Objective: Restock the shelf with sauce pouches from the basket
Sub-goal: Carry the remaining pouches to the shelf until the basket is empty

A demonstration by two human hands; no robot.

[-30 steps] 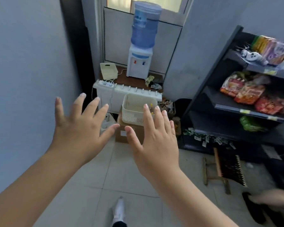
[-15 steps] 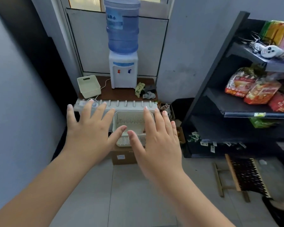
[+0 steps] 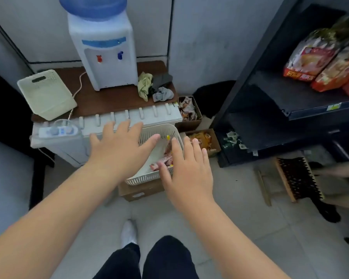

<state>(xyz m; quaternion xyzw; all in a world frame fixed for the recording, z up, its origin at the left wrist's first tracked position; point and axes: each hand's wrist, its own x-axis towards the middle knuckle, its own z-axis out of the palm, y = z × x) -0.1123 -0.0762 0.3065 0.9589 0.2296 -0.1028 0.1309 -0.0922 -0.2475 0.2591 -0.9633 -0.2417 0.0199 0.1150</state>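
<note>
A cream slotted basket (image 3: pixel 149 177) sits on a cardboard box (image 3: pixel 139 193) on the floor. Reddish sauce pouches (image 3: pixel 165 158) lie in its right side. My left hand (image 3: pixel 119 150) hovers over the basket's left rim, fingers spread, holding nothing. My right hand (image 3: pixel 186 170) hovers over the basket's right rim, also spread and holding nothing. The black shelf (image 3: pixel 290 109) stands at the right, with several red and orange packets (image 3: pixel 318 65) on an upper level.
A water dispenser (image 3: pixel 103 47) stands on a brown low table (image 3: pixel 109 99) with rags and a cream lid. A white heater (image 3: pixel 109 121) is behind the basket. Two boxes of packets (image 3: pixel 201 141) sit by the shelf. A brush (image 3: pixel 294 178) and another person's hand (image 3: pixel 338 170) are at right.
I have stepped closer and looked down; the basket's inside and its pouches have come into sight. Both hands stayed spread and now reach the basket's rim.
</note>
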